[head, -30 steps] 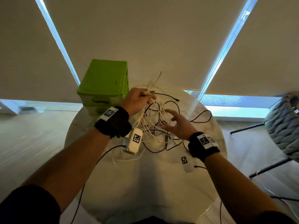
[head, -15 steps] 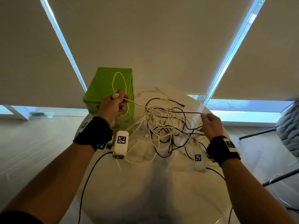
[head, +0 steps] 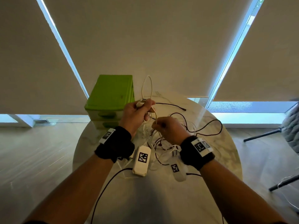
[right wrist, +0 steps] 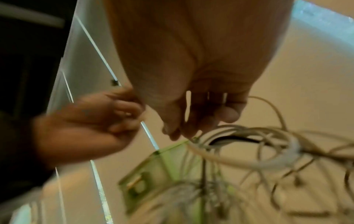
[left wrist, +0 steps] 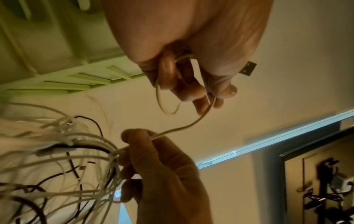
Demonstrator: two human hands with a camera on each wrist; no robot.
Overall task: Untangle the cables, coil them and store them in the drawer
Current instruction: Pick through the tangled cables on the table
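A tangle of white and black cables (head: 163, 143) lies on the round marble table (head: 161, 199). My left hand (head: 137, 112) is raised over it and grips one white cable (head: 146, 88) near its plug, a loop standing up above the fist. In the left wrist view that white cable (left wrist: 184, 127) runs from my left fingers (left wrist: 201, 97) down to my right hand (left wrist: 153, 154). My right hand (head: 168, 128) pinches the same cable just below, where it enters the tangle (left wrist: 57, 151). The green drawer unit (head: 111, 94) stands at the table's back left.
A loose black cable (head: 208, 126) curls over the table's right side. Two white tagged camera units (head: 142, 160) hang at my wrists over the table. A grey chair (head: 291, 126) stands at the right. Window blinds (head: 145, 38) close off the back.
My hands were spread apart half a second ago, left by the drawer unit, right at the tangle's right edge. Now they have come together over the tangle, both on the white cable.
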